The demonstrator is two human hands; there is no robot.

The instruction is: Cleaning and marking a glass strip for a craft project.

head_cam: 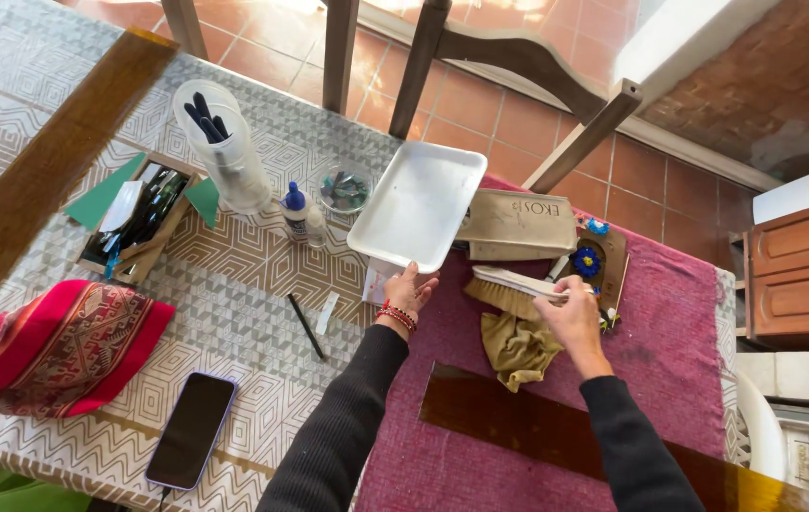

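I see my left hand point(406, 289) with fingers clamped on the near edge of the white foam tray point(418, 204), which is tilted up over the patterned tablecloth point(234, 275). Just right of it, my right hand point(570, 313) pinches the hand brush point(510, 289) above the olive rag point(516, 349). I'd judge it best to hold the tray's lip low and close to the bristles, and make short strokes.
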